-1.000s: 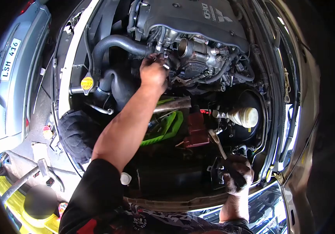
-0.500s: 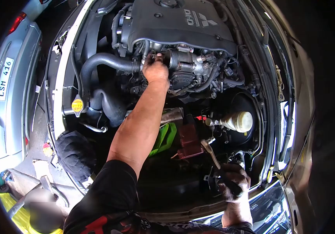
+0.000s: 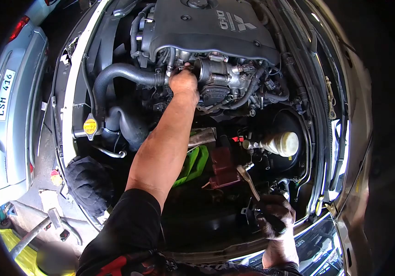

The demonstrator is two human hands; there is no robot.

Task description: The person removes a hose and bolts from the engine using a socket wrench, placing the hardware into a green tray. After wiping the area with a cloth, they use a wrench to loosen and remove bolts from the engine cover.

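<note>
My left hand (image 3: 183, 82) reaches into the engine just left of the round metal throttle body (image 3: 213, 71). Its fingers are curled in, and what they grip is hidden behind the hand. Beside it the ribbed black hose (image 3: 126, 72) runs in from the left. Lower right, my right hand (image 3: 276, 215) is wrapped round the dark handle of a ratchet wrench (image 3: 249, 180). The wrench head points up and left, with a short shiny socket or drive at its tip. The engine cover (image 3: 211, 27) lies above both hands.
A white fluid reservoir (image 3: 286, 144) stands right of centre. A bright green object (image 3: 192, 165) and a dark red box (image 3: 223, 168) sit under my left arm. The yellow radiator cap (image 3: 90, 126) is at left. A silver car (image 3: 16, 119) and a person in yellow (image 3: 16, 244) are beyond.
Both hands stay nearly in place. My right hand has turned slightly on the wrench handle, and the person at lower left has shifted downward.
</note>
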